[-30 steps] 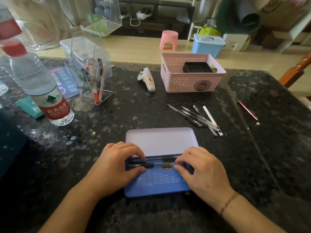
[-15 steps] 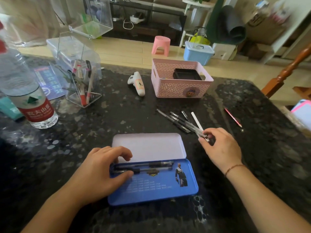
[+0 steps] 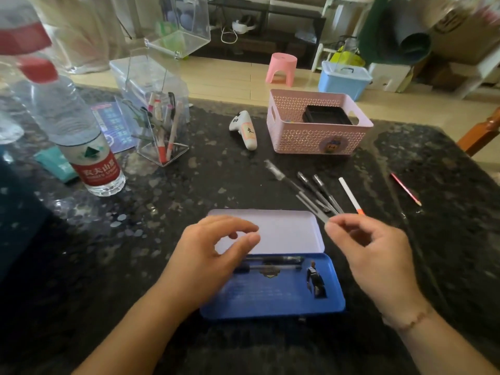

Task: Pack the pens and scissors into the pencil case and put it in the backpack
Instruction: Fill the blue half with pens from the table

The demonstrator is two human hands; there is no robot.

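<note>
A person packs pens at a dark speckled worktop. The pencil case lies open in front of them, its pale lid folded back flat on the far side and its blue tray nearest the body. Two dark pens already lie lengthwise along the tray's far edge.

The right hand pinches the near end of a clear-barrelled pen between thumb and forefinger, the other fingers curled loosely; the pen's far end points away toward the loose pens lying fanned on the worktop just beyond the lid, and whether it has lifted clear of them cannot be told through the blur. The left hand hovers over the tray's left half, its grip half open and empty, thumb and forefinger apart.

A white pen with an orange tip lies beside the fan, and a red pencil sits well apart to the right. No scissors or backpack can be made out.

The risks look small but real. Held only by its tip, the pen could swing or slip and roll across the smooth stone. Dragging it could scatter its neighbours. Dropped crookedly across the two pens already inside, it may ride above the rim and keep the lid from closing later.
</note>
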